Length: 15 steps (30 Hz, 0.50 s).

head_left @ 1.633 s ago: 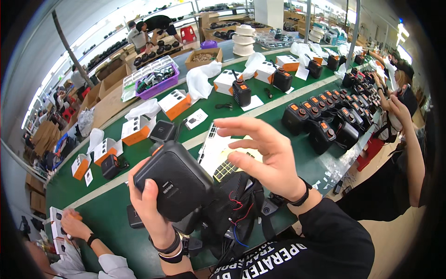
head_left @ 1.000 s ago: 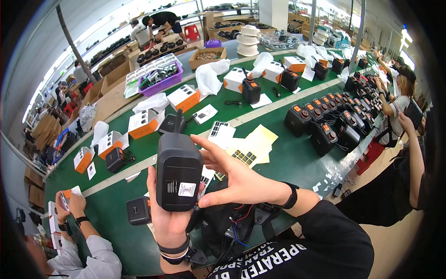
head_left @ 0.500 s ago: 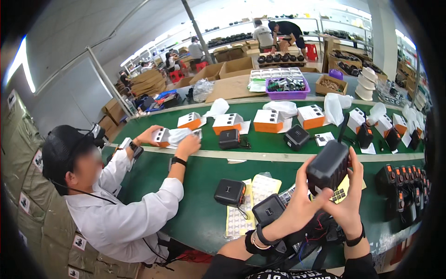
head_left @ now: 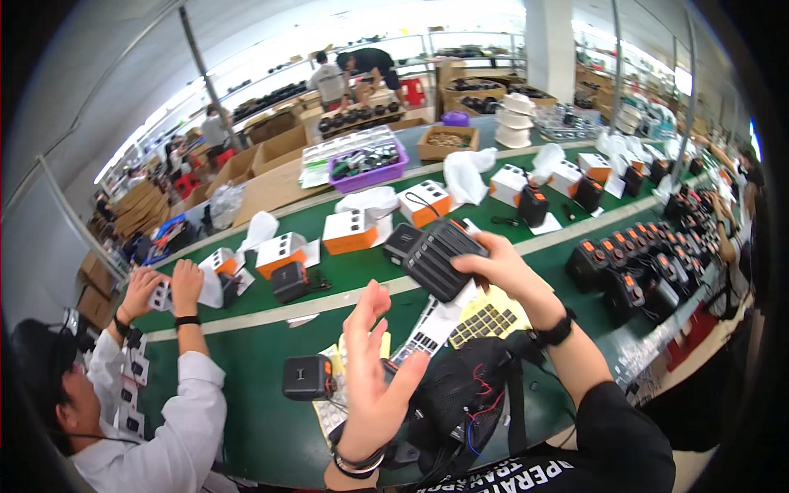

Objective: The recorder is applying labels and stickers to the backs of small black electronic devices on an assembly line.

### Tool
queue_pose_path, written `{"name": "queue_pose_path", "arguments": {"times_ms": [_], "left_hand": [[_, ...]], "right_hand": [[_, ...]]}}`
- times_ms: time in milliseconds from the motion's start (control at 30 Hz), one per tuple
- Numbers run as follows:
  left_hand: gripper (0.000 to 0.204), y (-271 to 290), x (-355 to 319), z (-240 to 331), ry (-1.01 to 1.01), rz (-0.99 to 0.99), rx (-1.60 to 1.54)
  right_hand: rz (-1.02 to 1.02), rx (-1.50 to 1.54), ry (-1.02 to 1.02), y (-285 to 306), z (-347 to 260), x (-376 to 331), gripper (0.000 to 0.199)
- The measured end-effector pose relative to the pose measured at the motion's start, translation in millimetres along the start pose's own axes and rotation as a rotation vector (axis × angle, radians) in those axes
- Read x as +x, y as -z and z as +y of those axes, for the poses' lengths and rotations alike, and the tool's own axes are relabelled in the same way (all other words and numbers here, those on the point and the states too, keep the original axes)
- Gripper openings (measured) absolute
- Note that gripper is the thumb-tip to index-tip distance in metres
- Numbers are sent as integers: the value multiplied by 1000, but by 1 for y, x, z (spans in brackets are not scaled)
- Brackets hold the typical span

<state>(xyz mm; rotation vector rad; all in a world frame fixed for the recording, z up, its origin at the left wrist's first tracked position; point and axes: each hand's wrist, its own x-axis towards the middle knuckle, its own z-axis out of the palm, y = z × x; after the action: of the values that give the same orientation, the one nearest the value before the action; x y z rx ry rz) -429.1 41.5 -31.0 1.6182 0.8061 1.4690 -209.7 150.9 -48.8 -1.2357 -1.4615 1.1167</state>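
Observation:
My right hand (head_left: 501, 275) grips a black box-shaped device (head_left: 444, 261) with a ribbed face, thumb on its near side. Apart from it, my left hand (head_left: 374, 378) is raised with its fingers spread and nothing in it. Behind the held device, partly covered by it, is another black device (head_left: 401, 238). Below my hands lie a yellow sheet of dark square stickers (head_left: 493, 319) and a white sheet with dark labels (head_left: 429, 330). Left of my left hand stands a black device with an orange-trimmed side (head_left: 306, 378). A black mesh bag (head_left: 468, 403) with loose red and blue wires sits close to me.
On the left a co-worker in a white sleeve (head_left: 185, 411) handles a small white box (head_left: 160, 296). White-and-orange boxes (head_left: 349, 232) line the green belt. Several black devices (head_left: 604, 263) stand grouped at right. A purple basket (head_left: 367, 182) of parts is beyond the belt.
The device has gone from both hands into my right hand alone and is tilted over. My left hand has let go and moved left. The view has swung to the right.

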Motion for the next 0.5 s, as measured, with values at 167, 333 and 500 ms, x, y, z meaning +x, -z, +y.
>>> {"name": "queue_pose_path", "arguments": {"times_ms": [167, 333, 500], "left_hand": [[86, 1, -25, 39, -66, 188, -69], [87, 11, -19, 29, -103, 332, -20], [87, 18, -18, 32, -155, 430, 22]], "right_hand": [[437, -838, 65, 9, 72, 96, 52], [464, -910, -86, 29, 129, 143, 66], [560, -1124, 438, -17, 117, 151, 75]]}}
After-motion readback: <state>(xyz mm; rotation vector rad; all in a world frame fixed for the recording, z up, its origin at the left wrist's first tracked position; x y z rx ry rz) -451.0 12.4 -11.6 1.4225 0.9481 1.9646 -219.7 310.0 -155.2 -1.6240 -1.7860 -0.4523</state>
